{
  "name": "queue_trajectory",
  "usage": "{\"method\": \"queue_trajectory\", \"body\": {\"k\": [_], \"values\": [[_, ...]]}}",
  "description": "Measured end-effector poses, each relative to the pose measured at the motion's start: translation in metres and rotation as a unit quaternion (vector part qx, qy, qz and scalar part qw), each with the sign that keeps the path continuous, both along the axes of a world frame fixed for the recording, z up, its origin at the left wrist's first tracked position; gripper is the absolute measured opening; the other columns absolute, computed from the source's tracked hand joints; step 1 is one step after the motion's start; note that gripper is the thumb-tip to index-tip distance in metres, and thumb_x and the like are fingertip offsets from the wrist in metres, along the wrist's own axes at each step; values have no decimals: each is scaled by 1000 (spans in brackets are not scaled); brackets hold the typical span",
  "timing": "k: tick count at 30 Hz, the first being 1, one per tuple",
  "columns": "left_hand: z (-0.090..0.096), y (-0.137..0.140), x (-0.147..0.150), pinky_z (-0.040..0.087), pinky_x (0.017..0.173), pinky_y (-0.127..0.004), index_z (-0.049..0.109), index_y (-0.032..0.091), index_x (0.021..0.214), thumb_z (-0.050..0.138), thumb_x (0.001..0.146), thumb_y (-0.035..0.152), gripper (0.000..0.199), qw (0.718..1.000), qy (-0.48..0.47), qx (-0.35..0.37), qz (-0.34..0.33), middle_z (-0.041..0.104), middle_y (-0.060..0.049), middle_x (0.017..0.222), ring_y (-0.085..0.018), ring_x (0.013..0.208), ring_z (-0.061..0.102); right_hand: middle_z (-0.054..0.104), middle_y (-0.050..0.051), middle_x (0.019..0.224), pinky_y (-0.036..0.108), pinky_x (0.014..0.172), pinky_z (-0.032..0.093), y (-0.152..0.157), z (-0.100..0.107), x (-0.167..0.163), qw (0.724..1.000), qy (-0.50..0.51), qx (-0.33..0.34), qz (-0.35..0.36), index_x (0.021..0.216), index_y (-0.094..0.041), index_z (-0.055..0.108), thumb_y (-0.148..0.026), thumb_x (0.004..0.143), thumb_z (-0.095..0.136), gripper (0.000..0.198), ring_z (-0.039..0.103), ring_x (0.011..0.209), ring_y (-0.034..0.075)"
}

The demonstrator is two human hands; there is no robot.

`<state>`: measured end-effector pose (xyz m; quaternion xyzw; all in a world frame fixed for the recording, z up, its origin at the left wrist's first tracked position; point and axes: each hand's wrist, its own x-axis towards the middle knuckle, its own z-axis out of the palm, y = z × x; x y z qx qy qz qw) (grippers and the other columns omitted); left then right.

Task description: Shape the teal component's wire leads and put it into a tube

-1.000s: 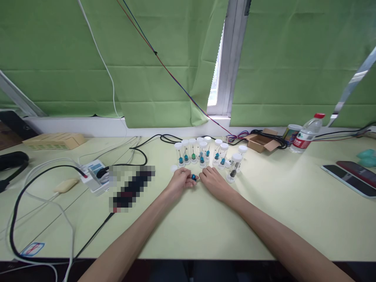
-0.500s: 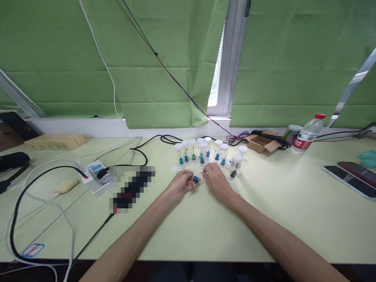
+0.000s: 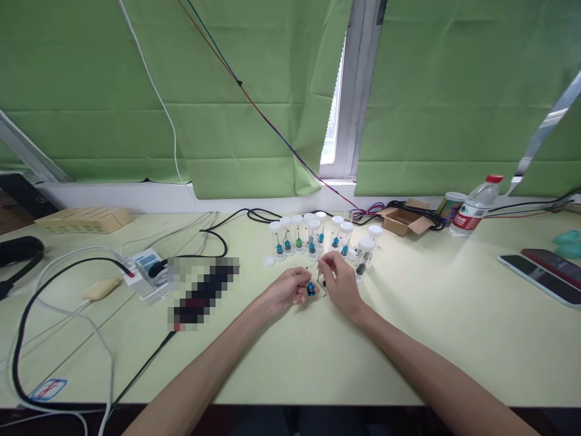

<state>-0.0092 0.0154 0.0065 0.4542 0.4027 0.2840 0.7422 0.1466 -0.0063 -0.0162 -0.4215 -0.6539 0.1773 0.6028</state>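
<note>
My left hand [image 3: 290, 287] is closed, with a small shiny blue metal part [image 3: 311, 289] at its fingertips. Facing it, my right hand [image 3: 340, 281] pinches a thin metal rod [image 3: 318, 270] that points down beside the blue part. Something dark and small shows near the right fingers, too small to name. Just behind both hands stand several clear tubes [image 3: 287, 236] with white caps, most holding a blue piece on a thin stem. One nearer tube [image 3: 364, 257], beside my right wrist, holds a dark piece. A loose white cap [image 3: 269, 261] lies left of the tubes.
An open cardboard box [image 3: 406, 219], black cable coils and a water bottle [image 3: 476, 206] stand at the back right. Phones [image 3: 538, 280] lie at the far right. A power strip [image 3: 147, 275] and looping cables [image 3: 20, 339] occupy the left side.
My right hand has lifted slightly and turned, bringing the thin rod into view. The blue part in my left hand has moved right and toward me.
</note>
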Motion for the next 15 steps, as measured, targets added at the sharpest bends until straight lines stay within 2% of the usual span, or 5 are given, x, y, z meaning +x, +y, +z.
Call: {"method": "queue_trajectory", "body": {"k": [7, 15], "values": [[-4, 1, -1, 24, 36, -15, 49, 16, 81, 65, 83, 32, 23, 999, 0, 10, -32, 68, -9, 73, -4, 37, 49, 60, 2, 75, 29, 67, 50, -10, 3, -7, 998, 55, -5, 10, 87, -21, 52, -26, 94, 50, 9, 60, 70, 16], [-6, 1, -1, 24, 37, -16, 47, 17, 81, 65, 83, 34, 24, 999, -1, 17, -46, 69, -9, 72, -4, 37, 48, 60, 1, 75, 29, 65, 50, -11, 4, -8, 998, 66, 2, 2, 87, -21, 52, -25, 94, 51, 7, 59, 67, 15]]}}
